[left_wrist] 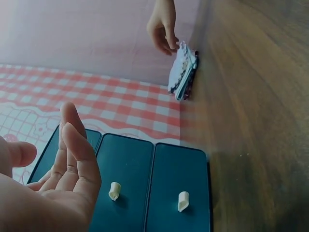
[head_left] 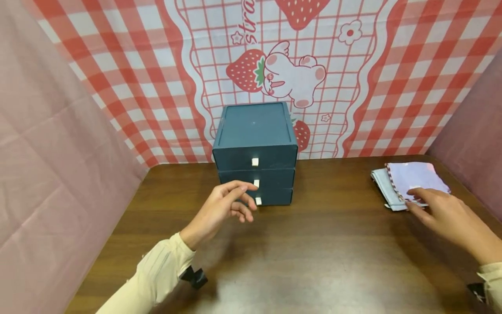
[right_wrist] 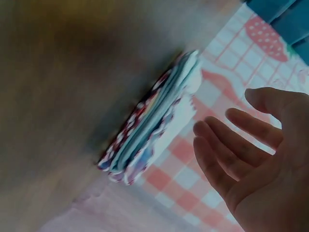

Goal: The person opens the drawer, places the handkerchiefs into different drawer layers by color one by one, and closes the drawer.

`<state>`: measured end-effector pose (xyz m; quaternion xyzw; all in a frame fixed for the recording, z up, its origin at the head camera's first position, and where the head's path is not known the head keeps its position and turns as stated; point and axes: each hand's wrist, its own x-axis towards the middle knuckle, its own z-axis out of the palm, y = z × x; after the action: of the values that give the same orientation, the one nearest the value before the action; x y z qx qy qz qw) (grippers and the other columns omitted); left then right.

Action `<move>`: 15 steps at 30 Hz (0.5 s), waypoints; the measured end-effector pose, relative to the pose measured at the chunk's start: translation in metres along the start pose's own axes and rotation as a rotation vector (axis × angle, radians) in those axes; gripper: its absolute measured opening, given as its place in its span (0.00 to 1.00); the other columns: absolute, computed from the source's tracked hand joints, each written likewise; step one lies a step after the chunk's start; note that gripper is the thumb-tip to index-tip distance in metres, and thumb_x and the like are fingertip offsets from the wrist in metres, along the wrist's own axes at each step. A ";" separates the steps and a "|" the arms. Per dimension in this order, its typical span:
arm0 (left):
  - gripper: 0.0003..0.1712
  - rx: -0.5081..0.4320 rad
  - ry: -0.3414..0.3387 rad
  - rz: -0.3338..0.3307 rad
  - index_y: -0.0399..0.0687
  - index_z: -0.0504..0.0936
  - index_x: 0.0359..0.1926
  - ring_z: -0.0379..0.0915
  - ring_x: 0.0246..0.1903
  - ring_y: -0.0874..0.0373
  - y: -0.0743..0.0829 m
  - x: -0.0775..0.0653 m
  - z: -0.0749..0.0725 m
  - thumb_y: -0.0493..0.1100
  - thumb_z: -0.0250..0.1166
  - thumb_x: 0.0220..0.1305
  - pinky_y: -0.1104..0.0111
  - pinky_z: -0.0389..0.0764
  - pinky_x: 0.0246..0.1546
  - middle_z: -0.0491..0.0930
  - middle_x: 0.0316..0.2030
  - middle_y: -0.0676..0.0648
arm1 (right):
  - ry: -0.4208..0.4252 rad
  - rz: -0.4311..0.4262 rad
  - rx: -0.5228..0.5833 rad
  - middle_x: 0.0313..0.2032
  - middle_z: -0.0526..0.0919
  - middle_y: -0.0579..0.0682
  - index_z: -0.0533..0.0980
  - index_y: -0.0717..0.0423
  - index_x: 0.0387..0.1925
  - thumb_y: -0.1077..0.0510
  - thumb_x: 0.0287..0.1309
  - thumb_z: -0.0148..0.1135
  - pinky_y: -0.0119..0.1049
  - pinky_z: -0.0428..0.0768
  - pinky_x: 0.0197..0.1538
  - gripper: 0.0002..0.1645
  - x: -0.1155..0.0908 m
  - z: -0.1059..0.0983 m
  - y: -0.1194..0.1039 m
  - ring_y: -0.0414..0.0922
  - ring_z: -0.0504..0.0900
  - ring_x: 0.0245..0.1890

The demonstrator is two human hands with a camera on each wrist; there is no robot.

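Left hand [head_left: 223, 207], fingers loose, before drawer unit [head_left: 255, 126]; right hand [head_left: 451, 218], also loose, near edge of folded cloths [head_left: 415, 176], right of unit; tabletop [head_left: 333, 196] stretches between.

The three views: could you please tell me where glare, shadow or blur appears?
Head view: pale sheen on the near tabletop, soft shadow below the left hand; left wrist view: hazy and bright at upper left, darker toward lower right; right wrist view: tabletop blurred, right hand and folded cloths clearer.
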<state>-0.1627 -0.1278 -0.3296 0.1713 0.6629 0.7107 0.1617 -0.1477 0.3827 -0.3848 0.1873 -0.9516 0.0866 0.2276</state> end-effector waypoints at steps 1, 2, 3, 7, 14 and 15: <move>0.22 -0.003 0.002 -0.002 0.35 0.75 0.59 0.82 0.24 0.53 0.000 0.001 0.000 0.49 0.52 0.78 0.68 0.80 0.27 0.82 0.33 0.41 | -0.003 0.006 -0.003 0.35 0.85 0.64 0.79 0.64 0.43 0.63 0.56 0.68 0.59 0.76 0.37 0.13 0.003 0.001 0.004 0.62 0.84 0.35; 0.23 -0.004 0.002 -0.003 0.34 0.74 0.59 0.82 0.24 0.54 0.000 0.003 -0.001 0.49 0.52 0.77 0.68 0.80 0.27 0.82 0.33 0.41 | -0.008 0.008 -0.003 0.37 0.84 0.66 0.78 0.66 0.43 0.64 0.56 0.68 0.60 0.75 0.39 0.14 0.006 0.001 0.009 0.63 0.83 0.37; 0.24 -0.005 0.001 -0.003 0.33 0.74 0.60 0.82 0.23 0.54 0.000 0.004 -0.001 0.49 0.52 0.78 0.68 0.80 0.27 0.82 0.33 0.42 | -0.011 0.012 -0.003 0.38 0.84 0.68 0.78 0.68 0.43 0.64 0.55 0.68 0.60 0.75 0.40 0.14 0.008 0.003 0.013 0.65 0.83 0.38; 0.24 -0.002 0.002 -0.010 0.31 0.73 0.60 0.82 0.23 0.54 -0.001 0.008 -0.003 0.48 0.52 0.78 0.69 0.80 0.27 0.82 0.32 0.42 | -0.021 0.034 -0.007 0.38 0.83 0.68 0.78 0.70 0.43 0.65 0.54 0.68 0.61 0.74 0.40 0.16 0.016 0.007 0.026 0.65 0.81 0.38; 0.24 -0.009 -0.002 -0.024 0.32 0.73 0.61 0.81 0.23 0.54 -0.003 0.013 -0.005 0.49 0.51 0.78 0.69 0.80 0.27 0.82 0.33 0.42 | -0.032 0.032 -0.008 0.37 0.83 0.68 0.78 0.70 0.42 0.66 0.52 0.68 0.61 0.75 0.39 0.15 0.020 0.016 0.043 0.64 0.81 0.35; 0.25 -0.011 -0.006 -0.022 0.32 0.73 0.61 0.81 0.24 0.54 -0.003 0.015 -0.005 0.50 0.51 0.78 0.69 0.80 0.27 0.82 0.33 0.42 | -0.039 0.035 -0.009 0.37 0.83 0.68 0.78 0.70 0.42 0.66 0.52 0.68 0.61 0.75 0.38 0.15 0.021 0.018 0.045 0.64 0.82 0.35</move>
<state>-0.1780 -0.1253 -0.3329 0.1652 0.6604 0.7119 0.1723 -0.1903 0.4130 -0.3941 0.1715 -0.9593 0.0828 0.2085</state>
